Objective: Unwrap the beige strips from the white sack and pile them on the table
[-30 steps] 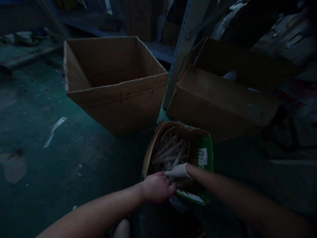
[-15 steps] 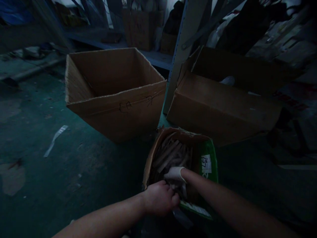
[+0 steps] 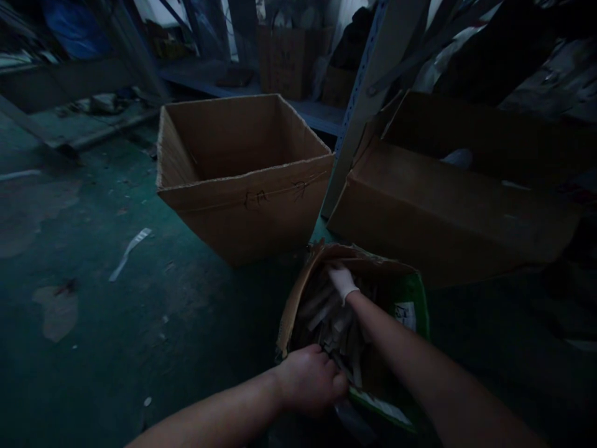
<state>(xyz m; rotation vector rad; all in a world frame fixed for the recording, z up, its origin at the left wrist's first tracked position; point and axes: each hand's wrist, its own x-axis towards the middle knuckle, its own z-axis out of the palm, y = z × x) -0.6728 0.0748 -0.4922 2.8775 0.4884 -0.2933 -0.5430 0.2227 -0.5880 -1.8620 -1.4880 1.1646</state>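
Right hand: since half a second ago, this white-gloved hand (image 3: 342, 278) has moved from the near part of the small box (image 3: 291, 308) to its far part, farther from the other hand.
Left hand: bare fist (image 3: 313, 378) at the near rim of the small box, fingers curled over and gripping the edge.
Right fingers: I cannot tell whether they are spread or pinching; they are dim and partly hidden among the strips.
Strips: pale strips (image 3: 332, 325) lie heaped at odd angles inside the small box, below and around the gloved hand.
Label: white sticker (image 3: 405, 315) with dark marks on the green wall, right side of the small box.
Scrap: pale, bent piece (image 3: 130, 252) on the floor, left of the small box.
Large box: open cardboard box (image 3: 256, 221), beyond the small box to the left, dark writing on its front.
Low box: wide cardboard box (image 3: 433, 205), beyond the small box to the right.
Shelf: dim, farther behind the small box, bearing a carton (image 3: 282, 65).
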